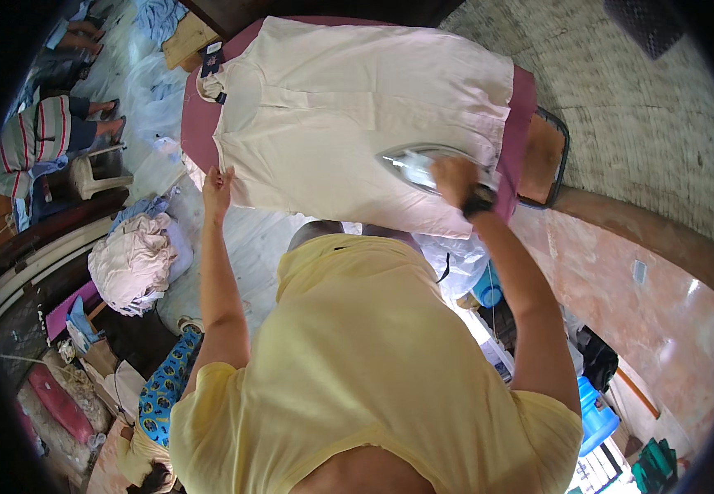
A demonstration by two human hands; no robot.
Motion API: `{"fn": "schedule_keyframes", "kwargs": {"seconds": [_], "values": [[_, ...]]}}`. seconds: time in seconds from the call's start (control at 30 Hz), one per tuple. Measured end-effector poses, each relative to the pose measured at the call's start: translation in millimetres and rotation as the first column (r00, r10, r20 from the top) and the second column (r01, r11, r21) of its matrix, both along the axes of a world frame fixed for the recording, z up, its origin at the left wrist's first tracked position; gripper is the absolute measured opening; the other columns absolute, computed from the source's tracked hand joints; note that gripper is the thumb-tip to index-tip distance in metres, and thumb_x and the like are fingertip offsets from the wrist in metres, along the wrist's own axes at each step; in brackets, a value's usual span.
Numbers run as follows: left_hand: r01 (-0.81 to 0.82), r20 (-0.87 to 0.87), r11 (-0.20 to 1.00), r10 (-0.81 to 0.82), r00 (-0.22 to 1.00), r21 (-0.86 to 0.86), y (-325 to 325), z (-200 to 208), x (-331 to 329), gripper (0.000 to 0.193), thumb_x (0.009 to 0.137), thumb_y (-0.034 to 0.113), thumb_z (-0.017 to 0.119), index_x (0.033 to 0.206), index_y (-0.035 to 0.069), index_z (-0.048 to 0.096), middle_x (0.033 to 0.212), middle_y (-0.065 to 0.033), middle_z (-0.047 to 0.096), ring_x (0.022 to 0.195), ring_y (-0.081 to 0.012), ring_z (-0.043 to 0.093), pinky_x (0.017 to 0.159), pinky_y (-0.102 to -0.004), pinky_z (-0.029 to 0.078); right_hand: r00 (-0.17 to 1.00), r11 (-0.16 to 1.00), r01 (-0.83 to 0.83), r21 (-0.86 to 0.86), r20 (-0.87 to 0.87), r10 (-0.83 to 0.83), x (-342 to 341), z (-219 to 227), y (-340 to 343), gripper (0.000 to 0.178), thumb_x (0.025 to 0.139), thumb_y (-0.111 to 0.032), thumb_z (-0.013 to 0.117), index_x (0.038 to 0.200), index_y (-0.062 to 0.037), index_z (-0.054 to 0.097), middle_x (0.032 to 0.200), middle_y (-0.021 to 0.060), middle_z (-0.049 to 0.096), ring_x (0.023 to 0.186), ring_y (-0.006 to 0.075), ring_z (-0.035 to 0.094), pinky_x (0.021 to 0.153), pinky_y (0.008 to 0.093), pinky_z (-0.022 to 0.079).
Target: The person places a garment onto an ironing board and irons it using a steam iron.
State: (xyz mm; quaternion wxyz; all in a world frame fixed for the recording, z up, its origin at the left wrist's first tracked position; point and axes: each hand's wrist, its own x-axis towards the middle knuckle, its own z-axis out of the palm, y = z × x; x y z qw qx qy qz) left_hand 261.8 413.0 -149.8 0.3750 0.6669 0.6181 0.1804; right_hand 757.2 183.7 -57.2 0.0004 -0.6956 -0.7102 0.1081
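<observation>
A cream-coloured shirt [324, 123] lies spread over a maroon ironing board [200, 136], its collar end to the left with a dark tag [212, 59] beside it. Its near edge is pinched between the fingers of my left hand [218, 188]. On the right part of the shirt rests a clothes iron [410, 165], its pointed tip facing left. My right hand [455, 179] is wrapped round the iron's handle, which the hand mostly hides. A dark band circles my right wrist.
A heap of pale cloth [130, 255] stands on the left. Other people are nearby: one by a light stool [97, 173], another in blue patterned cloth [167, 387] at the lower left. A stone-tiled wall [645, 272] and a brown ledge [620, 221] border the right.
</observation>
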Motion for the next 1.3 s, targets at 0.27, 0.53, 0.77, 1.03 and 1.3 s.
{"fn": "schedule_keyframes", "kwargs": {"seconds": [0.27,0.53,0.77,1.03,1.3], "values": [[-0.21,0.179,0.946,0.168,0.969,0.249,-26.5,19.8,16.7,0.023,0.094,0.023,0.064,0.092,0.003,0.053,0.073,-0.0114,0.059,0.062,-0.0172,0.053,0.059,-0.0315,0.045,0.958,0.991,0.105,-0.088,-0.259,-0.125,10.1,40.4,-48.5,0.044,0.094,-0.045,0.05,0.089,-0.0049,0.066,0.071,0.0212,0.065,0.069,0.0395,0.064,0.064,0.0495,0.051],[-0.244,-0.08,0.877,0.302,0.95,0.414,-22.2,17.1,18.6,0.03,0.09,0.03,0.068,0.085,0.004,0.055,0.067,-0.0111,0.061,0.058,-0.024,0.06,0.053,-0.0377,0.045,0.853,0.991,-0.061,-0.119,-0.521,-0.01,-208.6,34.7,96.0,0.058,0.083,-0.056,0.063,0.1,-0.0007,0.064,0.084,0.0219,0.068,0.078,0.0389,0.066,0.068,0.0466,0.053],[-0.356,0.47,0.926,0.37,0.801,-0.123,-23.9,-14.0,-31.0,0.028,0.095,0.029,0.062,0.101,0.002,0.061,0.084,-0.003,0.064,0.074,-0.0115,0.058,0.067,-0.0266,0.046,0.862,0.988,-0.041,-0.147,-0.506,-0.04,-279.9,36.2,167.7,0.06,0.084,-0.056,0.062,0.104,0.0,0.063,0.089,0.0249,0.068,0.085,0.0419,0.066,0.075,0.0484,0.053],[-0.365,0.342,0.931,0.348,0.873,-0.016,-20.7,-23.1,-17.1,0.029,0.094,0.03,0.063,0.096,0.001,0.065,0.079,-0.0031,0.063,0.068,-0.0098,0.052,0.065,-0.0255,0.044,0.866,0.986,0.041,-0.16,-0.487,-0.115,-288.5,35.7,179.5,0.055,0.082,-0.055,0.065,0.09,-0.0014,0.068,0.093,0.0233,0.068,0.084,0.0384,0.068,0.07,0.0493,0.054],[-0.34,0.315,0.938,0.305,0.898,0.06,-1.5,-5.1,-3.0,0.031,0.099,0.029,0.055,0.103,0.0,0.067,0.088,-0.008,0.068,0.077,-0.0127,0.061,0.072,-0.0266,0.049,0.829,0.987,0.063,-0.146,-0.543,-0.133,-271.4,29.1,155.5,0.056,0.085,-0.055,0.062,0.099,-0.0014,0.066,0.09,0.0244,0.068,0.087,0.0397,0.067,0.074,0.0469,0.054]]}}
